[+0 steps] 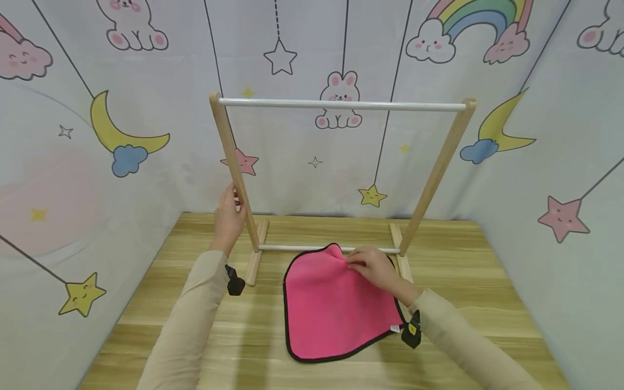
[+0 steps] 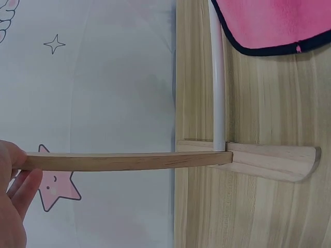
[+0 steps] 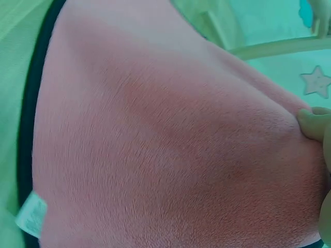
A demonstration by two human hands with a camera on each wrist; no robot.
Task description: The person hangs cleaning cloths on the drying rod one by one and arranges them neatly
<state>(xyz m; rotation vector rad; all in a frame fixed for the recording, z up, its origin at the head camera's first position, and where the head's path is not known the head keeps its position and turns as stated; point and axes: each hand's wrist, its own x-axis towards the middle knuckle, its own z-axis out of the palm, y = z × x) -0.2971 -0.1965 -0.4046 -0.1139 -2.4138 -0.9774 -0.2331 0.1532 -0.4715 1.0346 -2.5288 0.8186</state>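
Observation:
My left hand [image 1: 229, 218] holds the left post [image 1: 233, 162] of a wooden rack; in the left wrist view, thumb and fingers [image 2: 27, 194] lie on either side of the post [image 2: 124, 161]. A pink cloth [image 1: 322, 311] with black edging and a small white label [image 1: 395, 328] drapes in front of the rack's low white bar [image 1: 287, 248]. With thumb and fingertips, my right hand [image 1: 379, 271] pinches the cloth near its upper part, raising a fold. The right wrist view is mostly filled by its fuzzy surface [image 3: 155, 139].
The rack's upper white bar [image 1: 341, 104] runs across to the right post [image 1: 439, 173]. Its feet [image 1: 257, 254] stand on the wood-grain table [image 1: 487, 303]. A white curtain [image 1: 185, 135] printed with rabbits, stars and moons surrounds the table's back and sides.

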